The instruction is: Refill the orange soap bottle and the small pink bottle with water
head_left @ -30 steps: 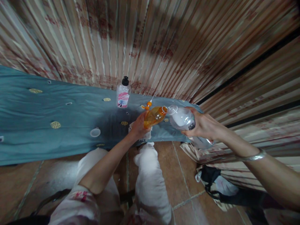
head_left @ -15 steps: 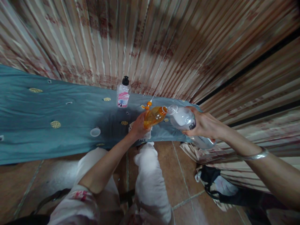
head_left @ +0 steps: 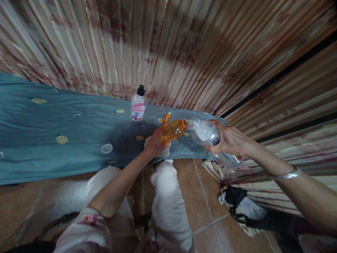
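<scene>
At frame centre, the left hand (head_left: 155, 142) wraps the light, slick orange bottle (head_left: 173, 130) at its base while the right hand (head_left: 230, 140) clasps the squeezable clear bottle (head_left: 206, 134) mid-body, open mouths touching above the tabletop (head_left: 52, 133).

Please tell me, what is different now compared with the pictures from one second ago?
Almost nothing. The left hand keeps the orange bottle tilted, mouth to mouth with the clear bottle in the right hand. The pump bottle and small lid stay on the blue cloth.
</scene>
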Demonstrator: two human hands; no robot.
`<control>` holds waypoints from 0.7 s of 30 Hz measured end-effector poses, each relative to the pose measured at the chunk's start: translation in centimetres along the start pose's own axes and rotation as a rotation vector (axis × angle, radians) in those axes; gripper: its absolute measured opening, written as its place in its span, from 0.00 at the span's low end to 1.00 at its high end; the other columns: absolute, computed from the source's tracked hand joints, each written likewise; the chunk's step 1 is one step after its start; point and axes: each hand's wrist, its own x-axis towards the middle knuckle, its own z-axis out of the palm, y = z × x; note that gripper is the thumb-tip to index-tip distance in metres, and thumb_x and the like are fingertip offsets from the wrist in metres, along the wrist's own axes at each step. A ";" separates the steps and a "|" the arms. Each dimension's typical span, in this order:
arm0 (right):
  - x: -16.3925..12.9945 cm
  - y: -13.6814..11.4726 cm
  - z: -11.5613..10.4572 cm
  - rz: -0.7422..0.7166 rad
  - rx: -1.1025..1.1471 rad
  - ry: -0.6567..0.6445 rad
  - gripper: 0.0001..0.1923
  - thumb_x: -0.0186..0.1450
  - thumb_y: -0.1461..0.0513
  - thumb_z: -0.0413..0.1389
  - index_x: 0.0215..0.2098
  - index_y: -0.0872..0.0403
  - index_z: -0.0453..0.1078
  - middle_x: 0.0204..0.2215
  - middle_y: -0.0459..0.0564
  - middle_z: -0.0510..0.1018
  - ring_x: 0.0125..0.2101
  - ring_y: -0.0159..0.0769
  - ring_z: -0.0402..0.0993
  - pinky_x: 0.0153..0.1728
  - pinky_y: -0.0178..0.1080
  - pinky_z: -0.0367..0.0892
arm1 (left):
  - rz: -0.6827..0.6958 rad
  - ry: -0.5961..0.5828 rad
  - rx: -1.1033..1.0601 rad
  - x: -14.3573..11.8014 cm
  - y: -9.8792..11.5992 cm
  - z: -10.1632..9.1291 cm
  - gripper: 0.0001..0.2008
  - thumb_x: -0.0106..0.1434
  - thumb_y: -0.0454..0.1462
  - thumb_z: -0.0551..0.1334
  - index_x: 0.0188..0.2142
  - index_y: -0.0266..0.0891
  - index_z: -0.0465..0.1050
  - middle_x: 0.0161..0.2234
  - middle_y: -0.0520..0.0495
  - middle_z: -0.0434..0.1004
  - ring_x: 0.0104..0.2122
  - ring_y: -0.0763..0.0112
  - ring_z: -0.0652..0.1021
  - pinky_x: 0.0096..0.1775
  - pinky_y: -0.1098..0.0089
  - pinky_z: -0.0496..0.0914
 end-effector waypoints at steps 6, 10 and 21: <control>-0.1 -0.9 -0.6 0.067 0.038 -0.088 0.41 0.55 0.53 0.64 0.63 0.58 0.59 0.38 0.57 0.81 0.38 0.53 0.81 0.36 0.44 0.71 | 0.006 -0.016 -0.027 0.2 0.2 -0.1 0.30 0.55 0.31 0.64 0.58 0.38 0.64 0.55 0.37 0.77 0.55 0.55 0.77 0.58 0.53 0.72; -0.1 -0.9 -0.6 0.087 0.027 -0.104 0.43 0.55 0.53 0.65 0.64 0.59 0.58 0.38 0.56 0.81 0.36 0.52 0.82 0.35 0.42 0.71 | -0.006 0.003 0.003 0.1 -0.1 0.0 0.31 0.55 0.33 0.65 0.58 0.37 0.63 0.57 0.35 0.75 0.57 0.54 0.76 0.60 0.53 0.71; 0.2 -0.4 -0.4 0.104 -0.012 -0.155 0.47 0.53 0.48 0.63 0.65 0.58 0.56 0.41 0.56 0.80 0.40 0.54 0.81 0.36 0.42 0.71 | 0.019 -0.013 0.041 -0.1 -0.7 0.2 0.33 0.55 0.32 0.65 0.61 0.38 0.61 0.58 0.35 0.74 0.58 0.54 0.75 0.60 0.52 0.71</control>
